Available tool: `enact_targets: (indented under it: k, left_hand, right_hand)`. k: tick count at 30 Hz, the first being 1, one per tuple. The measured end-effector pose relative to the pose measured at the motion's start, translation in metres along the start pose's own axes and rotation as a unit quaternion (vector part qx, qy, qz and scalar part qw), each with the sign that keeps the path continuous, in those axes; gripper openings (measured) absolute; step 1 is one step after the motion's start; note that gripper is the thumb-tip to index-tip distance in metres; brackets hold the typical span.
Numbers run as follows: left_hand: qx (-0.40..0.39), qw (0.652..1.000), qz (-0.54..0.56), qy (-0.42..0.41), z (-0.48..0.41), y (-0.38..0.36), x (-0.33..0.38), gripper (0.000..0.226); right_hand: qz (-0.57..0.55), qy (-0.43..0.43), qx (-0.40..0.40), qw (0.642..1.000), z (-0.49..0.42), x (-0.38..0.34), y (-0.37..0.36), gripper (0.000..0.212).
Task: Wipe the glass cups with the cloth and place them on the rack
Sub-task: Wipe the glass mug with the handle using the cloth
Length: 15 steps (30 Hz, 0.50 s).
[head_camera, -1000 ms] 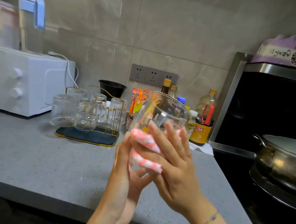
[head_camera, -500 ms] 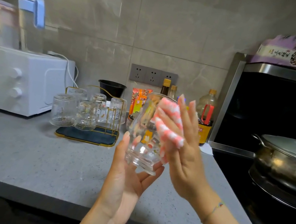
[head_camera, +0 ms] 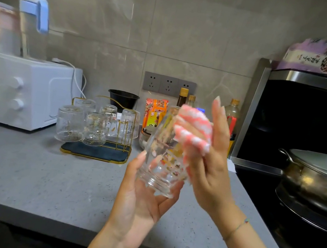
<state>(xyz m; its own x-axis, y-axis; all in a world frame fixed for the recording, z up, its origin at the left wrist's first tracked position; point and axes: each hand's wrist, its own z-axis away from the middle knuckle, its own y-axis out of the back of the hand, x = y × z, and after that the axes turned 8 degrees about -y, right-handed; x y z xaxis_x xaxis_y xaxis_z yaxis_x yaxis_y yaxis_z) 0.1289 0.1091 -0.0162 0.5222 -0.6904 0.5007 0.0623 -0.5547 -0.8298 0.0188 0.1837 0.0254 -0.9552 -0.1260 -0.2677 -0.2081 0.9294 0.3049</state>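
Observation:
A clear glass cup [head_camera: 163,162] with small printed pictures is held above the counter, its thick base cradled in my left hand [head_camera: 139,201]. My right hand [head_camera: 209,165] presses a pink-and-white striped cloth [head_camera: 195,129] against the cup's upper right side, fingers stretched upward. To the left at the back, a gold wire rack [head_camera: 110,154] on a dark mat holds several upturned glass cups [head_camera: 95,129].
A white microwave [head_camera: 20,90] with jugs on top stands at the left. Bottles and a snack packet [head_camera: 154,112] line the wall behind the cup. A lidded steel pot [head_camera: 317,176] sits on the black stove at the right. The grey counter edge runs along the bottom.
The cup tipped from mouth-up toward upright in my left hand. My right hand slid the cloth from the cup's lower side up to its upper rim.

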Motion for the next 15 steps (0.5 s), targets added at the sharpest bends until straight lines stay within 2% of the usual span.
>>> enact_targets:
  k: [2, 5, 8, 13, 15]
  left_hand:
    - [-0.002, 1.000, 0.017, 0.024, 0.002, 0.001, -0.001, 0.055]
    - [0.006, 0.998, 0.036, 0.053, 0.002, 0.003, -0.004, 0.059]
    - [0.007, 0.997, 0.006, 0.075, 0.002, 0.001, -0.005, 0.074]
    - [0.031, 0.988, -0.152, -0.005, -0.003, 0.001, -0.007, 0.081]
    - [0.017, 0.981, -0.189, -0.036, -0.002, 0.000, -0.008, 0.095]
  right_hand:
    - [-0.060, -0.032, 0.002, 0.998, -0.008, 0.000, 0.007, 0.034]
    - [-0.036, -0.041, -0.004, 0.999, -0.012, 0.000, 0.009, 0.028]
    - [-0.014, -0.046, 0.007, 0.999, -0.014, -0.002, 0.012, 0.027]
    - [0.010, -0.044, 0.003, 0.999, -0.018, -0.003, 0.019, 0.024]
    - [0.019, -0.044, -0.006, 0.999, -0.019, -0.003, 0.019, 0.024]
